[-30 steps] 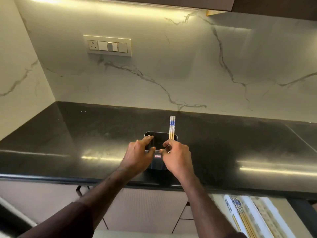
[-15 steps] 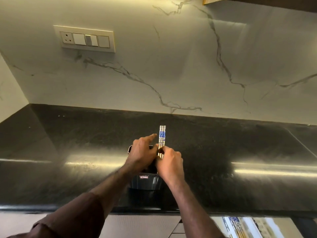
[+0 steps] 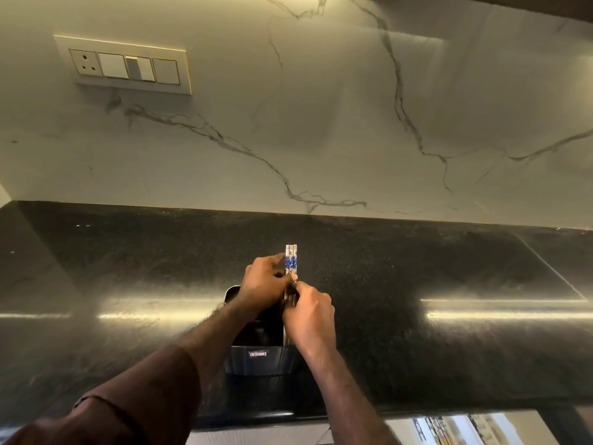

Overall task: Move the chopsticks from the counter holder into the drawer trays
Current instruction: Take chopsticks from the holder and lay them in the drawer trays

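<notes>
A dark holder [image 3: 260,361] with a small red label stands on the black counter. A few pale chopsticks [image 3: 291,259] with blue-patterned tops stick up from its right side. My left hand [image 3: 263,285] is above the holder's mouth, its fingers curled against the chopsticks from the left. My right hand [image 3: 310,317] pinches the same chopsticks from the right, just below the blue pattern. The lower parts of the chopsticks are mostly hidden by my hands.
The black counter [image 3: 449,284] runs wide to both sides, backed by a white marble wall with a switch panel [image 3: 126,66]. Below the counter edge at bottom right, an open drawer [image 3: 455,430] shows trays with chopsticks in them.
My left hand has moved from the holder's rim onto the chopsticks. Both hands now hold them, and the view has shifted closer and lower over the counter.
</notes>
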Tool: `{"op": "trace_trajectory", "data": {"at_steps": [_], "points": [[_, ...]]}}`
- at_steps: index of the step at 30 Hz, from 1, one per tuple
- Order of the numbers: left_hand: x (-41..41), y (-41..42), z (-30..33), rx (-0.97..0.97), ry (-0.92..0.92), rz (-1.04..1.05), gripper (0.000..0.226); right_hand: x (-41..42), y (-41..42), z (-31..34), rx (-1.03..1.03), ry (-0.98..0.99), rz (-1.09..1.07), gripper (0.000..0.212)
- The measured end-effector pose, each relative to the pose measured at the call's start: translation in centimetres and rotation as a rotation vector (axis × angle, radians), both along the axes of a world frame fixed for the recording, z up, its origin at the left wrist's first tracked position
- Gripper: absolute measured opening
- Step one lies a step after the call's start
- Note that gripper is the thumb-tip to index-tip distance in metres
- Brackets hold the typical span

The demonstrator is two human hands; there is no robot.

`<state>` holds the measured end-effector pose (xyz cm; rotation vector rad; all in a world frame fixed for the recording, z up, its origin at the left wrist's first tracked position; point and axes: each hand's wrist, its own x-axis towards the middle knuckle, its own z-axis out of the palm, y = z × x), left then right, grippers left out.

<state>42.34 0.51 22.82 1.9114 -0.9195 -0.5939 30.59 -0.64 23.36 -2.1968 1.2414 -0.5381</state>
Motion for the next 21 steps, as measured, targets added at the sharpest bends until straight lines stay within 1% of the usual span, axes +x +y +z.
{"op": "trace_trajectory", "data": {"at_steps": [1,3,8,11,13,16,20,21], "points": [[0.0,-0.1,-0.1,-0.012,0.005,0.011,0.040,0.0,0.0,0.0,-0.001,0.001,0.003,0.022],[0.0,-0.2,-0.2,-0.037,0.054,0.030,0.030,0.0,-0.2,-0.1,0.002,0.004,0.014,0.023],[0.5,-0.1,0.0,-0.090,0.180,0.036,0.025,-0.3,-0.4,0.1,0.009,-0.041,0.033,0.025],[0.9,0.5,1.2,-0.138,0.256,0.015,0.022,-0.6,-0.3,0.2,-0.005,-0.090,0.007,0.016],[1.3,0.9,2.7,-0.196,0.308,-0.018,0.020,-0.8,-0.2,0.4,-0.023,-0.126,0.010,0.015],[2.0,1.6,5.9,-0.273,0.343,-0.064,0.020,-1.0,-0.1,0.7,0.013,-0.206,0.059,0.023],[2.4,2.5,11.0,-0.345,0.321,-0.077,0.020,-1.1,-0.1,1.9,0.088,-0.267,0.177,0.016],[2.4,2.7,12.2,-0.357,0.310,-0.086,0.020,-1.1,-0.1,2.3,0.135,-0.294,0.201,0.015]]}}
